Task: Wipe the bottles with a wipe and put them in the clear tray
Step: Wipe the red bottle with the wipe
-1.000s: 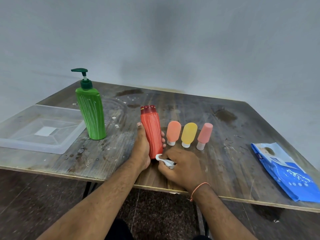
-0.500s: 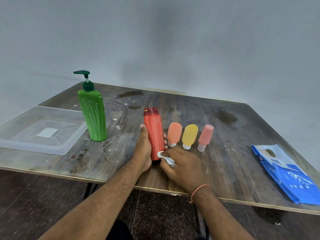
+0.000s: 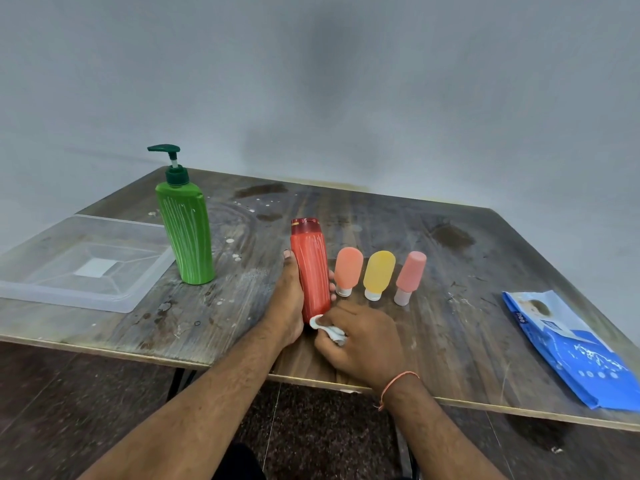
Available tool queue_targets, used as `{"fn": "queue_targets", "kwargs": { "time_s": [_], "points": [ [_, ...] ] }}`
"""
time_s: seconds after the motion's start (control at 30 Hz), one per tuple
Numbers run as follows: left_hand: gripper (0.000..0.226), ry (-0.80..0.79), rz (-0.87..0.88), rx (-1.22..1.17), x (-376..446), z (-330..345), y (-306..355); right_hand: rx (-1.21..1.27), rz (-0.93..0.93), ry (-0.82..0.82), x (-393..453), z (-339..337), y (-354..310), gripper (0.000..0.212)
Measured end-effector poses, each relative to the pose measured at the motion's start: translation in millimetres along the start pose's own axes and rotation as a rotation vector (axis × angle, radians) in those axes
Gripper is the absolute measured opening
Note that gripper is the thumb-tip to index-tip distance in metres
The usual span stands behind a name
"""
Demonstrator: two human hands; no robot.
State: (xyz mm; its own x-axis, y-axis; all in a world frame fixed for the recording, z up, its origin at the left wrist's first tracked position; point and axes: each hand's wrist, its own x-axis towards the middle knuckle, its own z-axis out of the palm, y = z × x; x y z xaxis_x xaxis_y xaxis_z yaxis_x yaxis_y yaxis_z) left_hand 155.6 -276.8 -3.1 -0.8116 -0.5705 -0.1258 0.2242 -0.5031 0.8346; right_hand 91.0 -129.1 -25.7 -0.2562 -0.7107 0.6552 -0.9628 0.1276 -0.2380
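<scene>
Five bottles stand on my table (image 3: 450,327). My left hand (image 3: 289,303) wraps the red bottle (image 3: 311,271), upright near the middle. My right hand (image 3: 360,341) pinches a wipe (image 3: 327,330) against its base. Green pump bottle (image 3: 185,233) stands left, beside the tray (image 3: 83,296) at far left.

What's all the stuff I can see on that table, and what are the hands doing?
Pump bottle: one, green, standing beside the tray.
Tall bottle: one, red, centre.
Small tubes: three, orange, yellow, pink, standing cap-down right of the red one.
Clear tray: one, left, nothing inside.
Wipes pack: one, blue, right edge.
Wipe: one, white, at the red bottle's base.
Table: one, dark wood.
Left hand: grips the red bottle.
Right hand: pinches the wipe.
</scene>
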Motion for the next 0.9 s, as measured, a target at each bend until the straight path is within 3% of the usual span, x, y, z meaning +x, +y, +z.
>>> {"fn": "queue_targets", "kwargs": {
  "time_s": [0.23,0.43,0.57,0.73,0.9],
  "points": [
    [0.096,0.003,-0.004,0.033,3.4,-5.5,-2.2,-0.016,0.005,0.011,0.8,2.2,1.9,0.019],
    [0.098,-0.004,-0.001,0.040,3.4,-4.8,-2.8,-0.077,0.025,0.052,1.8,2.9,-1.2,0.008],
    [0.098,0.005,0.004,0.085,4.1,-7.2,-3.7,-0.027,0.012,0.004,1.3,2.2,1.5,0.021],
    [0.093,0.006,0.010,0.055,3.8,-4.7,-3.3,-0.062,0.009,0.011,1.7,1.6,-1.0,0.011],
    [0.097,0.008,0.017,0.087,2.9,-5.6,-2.8,-0.025,0.003,0.012,1.7,2.0,-0.3,0.021]
  ]
}}
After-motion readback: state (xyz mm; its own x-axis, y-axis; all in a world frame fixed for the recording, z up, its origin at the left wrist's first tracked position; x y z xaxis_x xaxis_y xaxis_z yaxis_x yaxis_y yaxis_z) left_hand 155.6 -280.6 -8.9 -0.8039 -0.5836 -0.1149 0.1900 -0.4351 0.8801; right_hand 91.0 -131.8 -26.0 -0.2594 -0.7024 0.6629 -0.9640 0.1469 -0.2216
